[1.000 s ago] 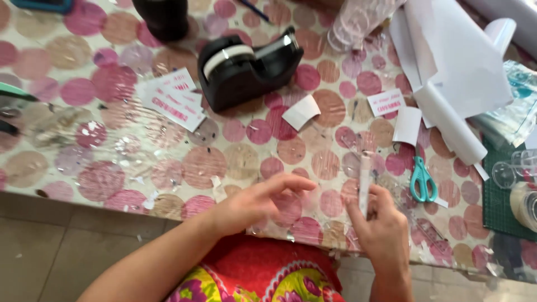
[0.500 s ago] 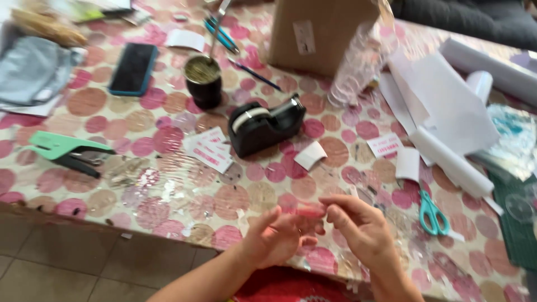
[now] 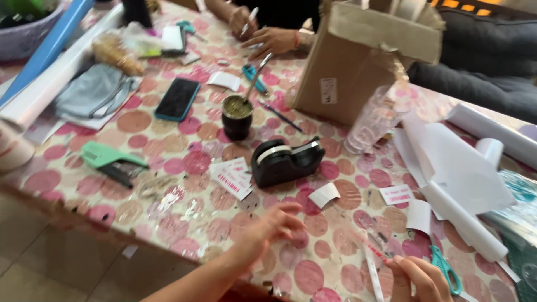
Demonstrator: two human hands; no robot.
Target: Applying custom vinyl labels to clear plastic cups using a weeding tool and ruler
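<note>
Head view: left hand (image 3: 273, 225) half-open, empty; right hand (image 3: 417, 278) pinches white strip (image 3: 372, 272).

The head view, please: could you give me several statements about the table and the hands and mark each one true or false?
1. The black tape dispenser stands on the dotted tablecloth beyond the left hand. True.
2. The right hand holds a thin white strip. True.
3. The left hand grips the green stapler. False: the stapler lies apart from it on the cloth, and the left hand is open and holds nothing.
4. The smartphone lies inside the cardboard box. False: it lies flat on the cloth, beside a grey pouch.
5. A dark cup with a metal straw stands near the box. True.
</note>
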